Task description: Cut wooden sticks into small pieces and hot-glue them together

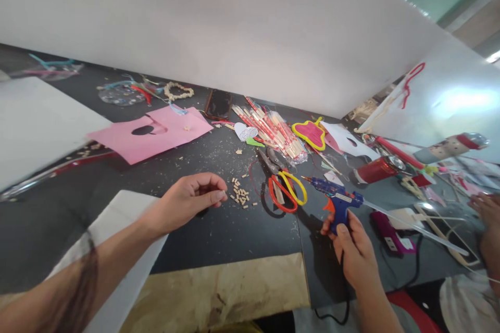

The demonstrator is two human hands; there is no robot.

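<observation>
My right hand grips a blue hot glue gun by its handle. The gun's nozzle points left, over the table, and a long clear glue stick sticks out of its back end. My left hand is held just above the table with its fingers curled in and the thumb against the fingertips. Whatever may be pinched there is too small to make out. Beside these fingertips lies a small pile of cut wooden bits. Scissors with one red and one yellow handle lie between my hands.
Pink paper with a cut-out hole, a phone and bagged chopsticks lie toward the white partition. A red can and a purple object are on the right. Another person's hand shows at the right edge.
</observation>
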